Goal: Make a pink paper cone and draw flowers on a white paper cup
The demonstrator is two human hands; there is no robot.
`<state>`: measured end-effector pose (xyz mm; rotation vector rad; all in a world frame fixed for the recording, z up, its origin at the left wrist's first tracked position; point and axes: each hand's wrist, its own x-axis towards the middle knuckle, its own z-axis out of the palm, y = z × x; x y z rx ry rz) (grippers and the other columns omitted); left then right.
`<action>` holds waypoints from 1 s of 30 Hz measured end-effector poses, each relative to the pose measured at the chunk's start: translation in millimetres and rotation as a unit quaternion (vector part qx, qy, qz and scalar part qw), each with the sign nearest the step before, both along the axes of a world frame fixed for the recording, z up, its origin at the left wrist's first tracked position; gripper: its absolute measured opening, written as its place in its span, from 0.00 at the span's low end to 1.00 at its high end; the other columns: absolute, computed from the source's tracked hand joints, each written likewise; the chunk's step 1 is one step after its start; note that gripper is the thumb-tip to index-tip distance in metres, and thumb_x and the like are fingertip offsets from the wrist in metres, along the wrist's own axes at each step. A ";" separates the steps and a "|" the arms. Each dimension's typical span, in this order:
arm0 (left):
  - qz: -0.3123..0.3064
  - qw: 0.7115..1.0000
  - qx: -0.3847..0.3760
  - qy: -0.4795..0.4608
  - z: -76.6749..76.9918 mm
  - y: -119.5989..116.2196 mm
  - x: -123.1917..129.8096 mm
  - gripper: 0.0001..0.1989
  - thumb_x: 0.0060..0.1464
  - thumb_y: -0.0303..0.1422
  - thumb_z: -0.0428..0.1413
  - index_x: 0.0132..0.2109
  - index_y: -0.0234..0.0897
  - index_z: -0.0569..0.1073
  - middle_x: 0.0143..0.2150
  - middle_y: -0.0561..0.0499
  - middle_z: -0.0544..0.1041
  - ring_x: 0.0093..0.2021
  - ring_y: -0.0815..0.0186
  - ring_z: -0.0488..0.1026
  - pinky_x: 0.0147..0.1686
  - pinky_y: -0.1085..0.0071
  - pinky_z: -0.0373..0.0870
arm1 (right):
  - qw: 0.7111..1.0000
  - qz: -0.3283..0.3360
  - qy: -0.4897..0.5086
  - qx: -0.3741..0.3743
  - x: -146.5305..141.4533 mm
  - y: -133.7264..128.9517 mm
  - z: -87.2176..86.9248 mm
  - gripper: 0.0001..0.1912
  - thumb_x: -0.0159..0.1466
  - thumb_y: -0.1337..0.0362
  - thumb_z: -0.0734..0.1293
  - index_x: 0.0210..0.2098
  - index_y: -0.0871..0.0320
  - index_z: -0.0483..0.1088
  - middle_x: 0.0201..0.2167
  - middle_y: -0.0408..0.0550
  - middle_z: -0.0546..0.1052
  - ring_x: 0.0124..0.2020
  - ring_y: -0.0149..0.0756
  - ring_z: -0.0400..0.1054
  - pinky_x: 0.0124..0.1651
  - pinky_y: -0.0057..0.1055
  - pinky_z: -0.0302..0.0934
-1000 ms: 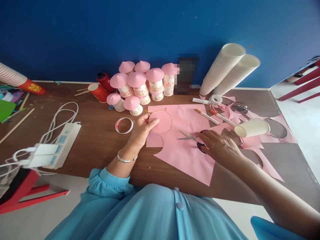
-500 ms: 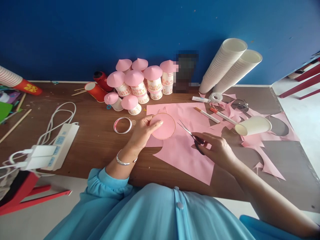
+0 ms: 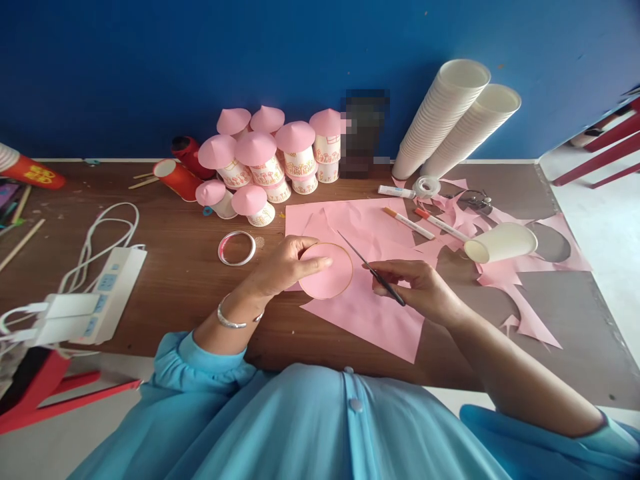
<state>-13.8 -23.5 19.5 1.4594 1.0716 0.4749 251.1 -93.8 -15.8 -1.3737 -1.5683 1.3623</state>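
Observation:
My left hand (image 3: 290,265) pinches a pink paper disc (image 3: 331,279) with a thin brown rim, thumb on top and fingers beneath. My right hand (image 3: 417,283) is closed on black-handled scissors (image 3: 370,267), whose thin blades point up and left, just beyond the disc's right edge. Blades and disc look apart. Below both hands, pink paper sheets (image 3: 370,323) lie on the brown table (image 3: 270,340). Behind the disc stand several white cups with drawn flowers and pink cone tops (image 3: 256,150).
Two leaning stacks of white cups (image 3: 443,110) are at the back right. Markers (image 3: 409,223), tape (image 3: 427,187), a lying cup (image 3: 503,243) and paper scraps (image 3: 535,323) spread over the right side. At left are a tape ring (image 3: 237,248), red cup (image 3: 175,179) and power strip (image 3: 113,293).
The disc is lower in view, flatter under my left hand. The scissors have turned, showing their edge, and my right hand has shifted slightly left. The whole view has shifted a little.

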 end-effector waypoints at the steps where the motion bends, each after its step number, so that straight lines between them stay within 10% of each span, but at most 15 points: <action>1: -0.010 1.000 -0.003 0.000 1.5 0.8 0.2 0.16 0.50 0.42 0.63 0.26 0.34 0.71 0.24 0.55 0.69 0.27 0.70 0.65 0.28 0.73 0.61 | 1.000 0.000 0.006 -0.010 0.4 0.3 0.6 0.25 0.58 0.49 0.76 0.50 0.57 0.81 0.30 0.49 0.81 0.29 0.35 0.70 0.32 0.34 0.67; 10: -0.083 0.996 -0.031 -0.023 10.5 8.2 4.2 0.25 0.52 0.40 0.63 0.19 0.38 0.57 0.20 0.58 0.52 0.23 0.74 0.49 0.23 0.72 0.46 | 0.999 0.031 0.014 -0.009 0.2 0.2 1.6 0.25 0.60 0.48 0.75 0.50 0.57 0.81 0.29 0.48 0.79 0.27 0.32 0.68 0.31 0.32 0.65; 18: -0.093 0.986 -0.115 -0.078 7.2 9.9 1.8 0.14 0.52 0.41 0.64 0.32 0.32 0.77 0.27 0.54 0.71 0.30 0.70 0.65 0.31 0.74 0.62 | 0.998 0.028 0.041 -0.035 -0.6 -1.5 2.0 0.25 0.58 0.49 0.77 0.49 0.57 0.82 0.27 0.47 0.78 0.28 0.33 0.67 0.33 0.32 0.65; 30: -0.068 0.982 -0.149 -0.095 7.6 9.2 2.9 0.15 0.50 0.41 0.66 0.29 0.31 0.77 0.25 0.55 0.72 0.28 0.72 0.65 0.29 0.76 0.62 | 0.992 0.027 0.096 -0.082 -3.1 -1.3 0.5 0.24 0.57 0.52 0.77 0.49 0.57 0.82 0.26 0.45 0.75 0.26 0.30 0.65 0.29 0.29 0.63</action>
